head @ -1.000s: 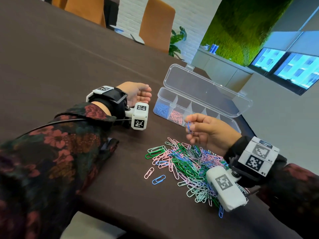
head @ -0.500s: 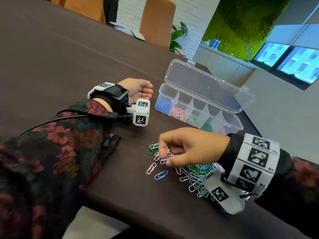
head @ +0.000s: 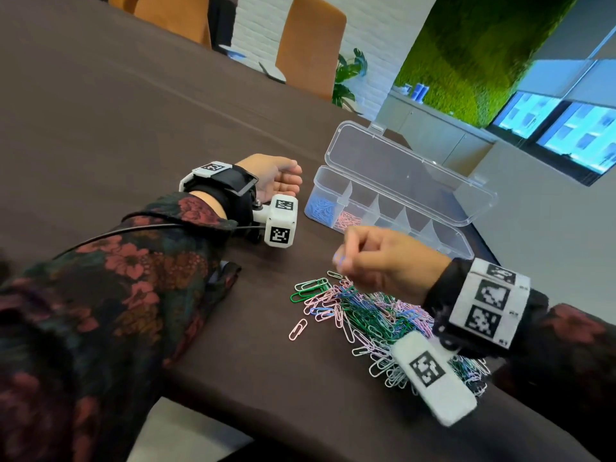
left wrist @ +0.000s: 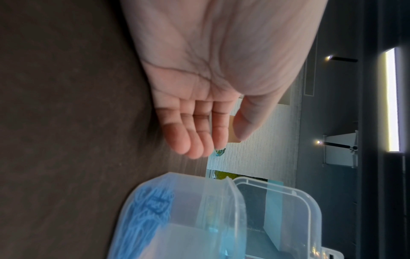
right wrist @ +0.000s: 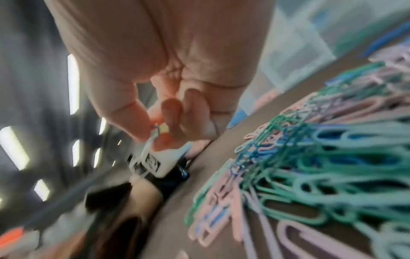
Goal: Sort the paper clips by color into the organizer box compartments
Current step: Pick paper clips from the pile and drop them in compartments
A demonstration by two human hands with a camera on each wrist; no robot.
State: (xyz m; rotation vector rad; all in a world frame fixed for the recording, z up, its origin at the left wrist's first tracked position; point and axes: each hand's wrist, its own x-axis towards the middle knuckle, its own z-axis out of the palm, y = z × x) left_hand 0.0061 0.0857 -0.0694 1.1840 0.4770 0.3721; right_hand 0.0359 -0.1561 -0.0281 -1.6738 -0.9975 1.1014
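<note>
A mixed heap of green, pink, blue and pale paper clips (head: 370, 316) lies on the dark table near its front edge. Just above the heap's far left corner, my right hand (head: 340, 259) pinches a blue paper clip (head: 338, 260) between thumb and fingertips; the right wrist view shows the pinch (right wrist: 158, 130), blurred. The clear organizer box (head: 465, 246) stands behind with its lid (head: 410, 168) laid open. Its left compartment holds blue clips (head: 320, 206), the one beside it pink clips (head: 347, 220). My left hand (head: 293, 181) rests on its side left of the box, fingers relaxed and empty (left wrist: 210, 140).
A single pink clip (head: 297, 328) lies apart, left of the heap. The table's front edge (head: 300, 425) runs close below the heap. Orange chairs (head: 310, 45) stand at the far side. The box's right compartments are hidden behind my right hand.
My right hand dropped to the loose clips left of the heap, took the blue clip that lay beside the pink one, and has risen toward the box. The left hand stayed put.
</note>
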